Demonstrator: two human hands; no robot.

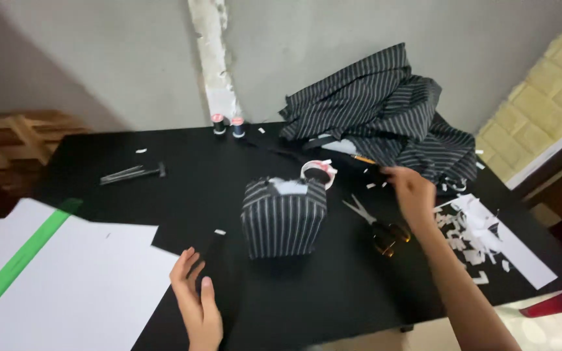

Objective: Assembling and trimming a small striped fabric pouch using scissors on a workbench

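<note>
Right now our right hand [414,193] reaches, grip open and empty, toward the pencil [363,158] by the striped cloth heap [385,117]; left hand [196,299] rests open on the black tabletop [183,195]. Risk: our forearm hangs over the scissors [378,227] and could sweep them, or the paper scraps [469,234], off. Striped box [283,218] sits mid-tabletop. Grey wall, white sheets [79,286] at left.

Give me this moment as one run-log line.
left hand: open, resting on table | right hand: reaching toward striped cloth, grip unclear | striped box: upright between hands | scissors: beside right hand
</note>
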